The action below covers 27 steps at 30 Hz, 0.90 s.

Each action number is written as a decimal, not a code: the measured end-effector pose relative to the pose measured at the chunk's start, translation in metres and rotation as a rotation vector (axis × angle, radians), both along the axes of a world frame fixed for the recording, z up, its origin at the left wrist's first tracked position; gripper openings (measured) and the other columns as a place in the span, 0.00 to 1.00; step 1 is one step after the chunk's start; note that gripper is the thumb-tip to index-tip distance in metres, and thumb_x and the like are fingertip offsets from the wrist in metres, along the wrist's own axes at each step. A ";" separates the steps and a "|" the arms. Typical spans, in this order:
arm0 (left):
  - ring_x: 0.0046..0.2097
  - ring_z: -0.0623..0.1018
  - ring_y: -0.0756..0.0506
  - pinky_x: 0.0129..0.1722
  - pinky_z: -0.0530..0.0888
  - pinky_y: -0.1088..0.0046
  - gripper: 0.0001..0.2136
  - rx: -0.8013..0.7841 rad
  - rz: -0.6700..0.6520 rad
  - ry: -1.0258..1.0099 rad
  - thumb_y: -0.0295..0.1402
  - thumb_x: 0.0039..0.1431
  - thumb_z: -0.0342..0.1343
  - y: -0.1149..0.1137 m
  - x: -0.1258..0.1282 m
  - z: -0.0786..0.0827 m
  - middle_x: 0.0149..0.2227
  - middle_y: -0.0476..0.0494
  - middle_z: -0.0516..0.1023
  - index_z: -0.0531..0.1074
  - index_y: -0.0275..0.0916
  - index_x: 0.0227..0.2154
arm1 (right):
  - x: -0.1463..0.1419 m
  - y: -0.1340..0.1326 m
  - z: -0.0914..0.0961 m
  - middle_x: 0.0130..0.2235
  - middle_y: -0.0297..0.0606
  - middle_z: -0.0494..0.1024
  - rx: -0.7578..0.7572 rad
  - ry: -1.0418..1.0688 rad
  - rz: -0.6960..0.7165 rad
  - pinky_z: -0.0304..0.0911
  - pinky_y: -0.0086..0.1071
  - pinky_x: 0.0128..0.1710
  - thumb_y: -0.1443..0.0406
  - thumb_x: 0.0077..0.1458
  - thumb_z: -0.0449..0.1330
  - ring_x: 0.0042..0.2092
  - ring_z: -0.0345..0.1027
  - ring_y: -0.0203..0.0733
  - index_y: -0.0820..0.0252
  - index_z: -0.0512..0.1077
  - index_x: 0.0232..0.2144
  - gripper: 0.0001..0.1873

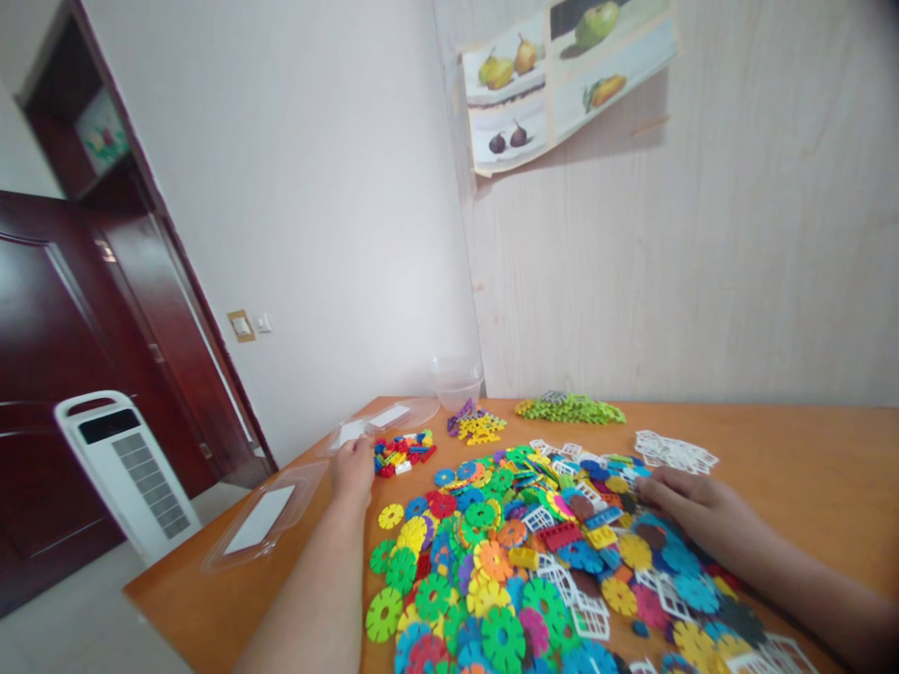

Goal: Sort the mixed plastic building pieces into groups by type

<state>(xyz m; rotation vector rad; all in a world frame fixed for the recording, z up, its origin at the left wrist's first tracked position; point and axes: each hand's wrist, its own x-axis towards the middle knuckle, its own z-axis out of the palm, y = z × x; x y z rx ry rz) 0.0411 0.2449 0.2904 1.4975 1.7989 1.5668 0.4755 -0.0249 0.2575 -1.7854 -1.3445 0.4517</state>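
A clear tub (456, 382) stands beyond bricks (405, 453); I can't tell the grip of left hand (353, 470) or right hand (692, 505).

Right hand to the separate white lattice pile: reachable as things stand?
Probably yes: the white lattice pile lies just beyond the right hand, and nothing visible blocks the way between them.
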 end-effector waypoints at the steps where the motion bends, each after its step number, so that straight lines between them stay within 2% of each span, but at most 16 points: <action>1: 0.42 0.78 0.37 0.43 0.73 0.61 0.18 0.002 0.035 -0.062 0.46 0.58 0.48 0.001 0.000 0.001 0.33 0.37 0.80 0.76 0.39 0.28 | 0.000 0.000 0.000 0.30 0.36 0.80 -0.006 0.006 0.002 0.65 0.33 0.31 0.45 0.55 0.55 0.34 0.72 0.48 0.57 0.76 0.28 0.24; 6: 0.41 0.78 0.38 0.39 0.75 0.61 0.23 -0.072 0.206 -0.349 0.48 0.62 0.38 0.009 -0.009 0.008 0.34 0.36 0.78 0.74 0.38 0.29 | 0.001 0.001 -0.001 0.29 0.35 0.79 -0.031 -0.007 0.012 0.64 0.33 0.31 0.44 0.56 0.53 0.34 0.72 0.48 0.56 0.76 0.28 0.25; 9: 0.40 0.78 0.39 0.36 0.76 0.62 0.27 -0.138 0.235 -0.480 0.52 0.61 0.34 0.013 -0.011 0.009 0.35 0.36 0.76 0.71 0.39 0.30 | 0.002 0.001 -0.001 0.28 0.35 0.79 -0.008 -0.023 -0.003 0.64 0.33 0.30 0.45 0.55 0.54 0.33 0.72 0.48 0.56 0.76 0.28 0.24; 17: 0.53 0.74 0.38 0.45 0.75 0.62 0.34 -0.154 0.090 -0.696 0.61 0.59 0.28 0.010 0.003 0.010 0.49 0.35 0.74 0.70 0.39 0.41 | 0.003 0.001 -0.001 0.34 0.35 0.82 -0.032 -0.029 0.004 0.65 0.33 0.33 0.44 0.57 0.53 0.37 0.73 0.49 0.55 0.77 0.31 0.24; 23: 0.62 0.67 0.37 0.55 0.71 0.61 0.38 -0.140 -0.004 -0.786 0.63 0.58 0.29 0.004 0.012 0.013 0.58 0.32 0.67 0.67 0.37 0.51 | 0.003 0.001 -0.002 0.32 0.35 0.80 -0.048 -0.015 0.012 0.65 0.33 0.32 0.45 0.57 0.52 0.35 0.72 0.47 0.56 0.76 0.30 0.25; 27: 0.66 0.62 0.39 0.60 0.66 0.61 0.37 -0.111 -0.029 -0.791 0.63 0.59 0.31 0.000 0.017 0.014 0.62 0.31 0.63 0.64 0.37 0.53 | 0.002 0.000 -0.001 0.29 0.34 0.79 -0.053 -0.021 0.004 0.64 0.32 0.32 0.44 0.58 0.52 0.34 0.71 0.46 0.56 0.75 0.29 0.25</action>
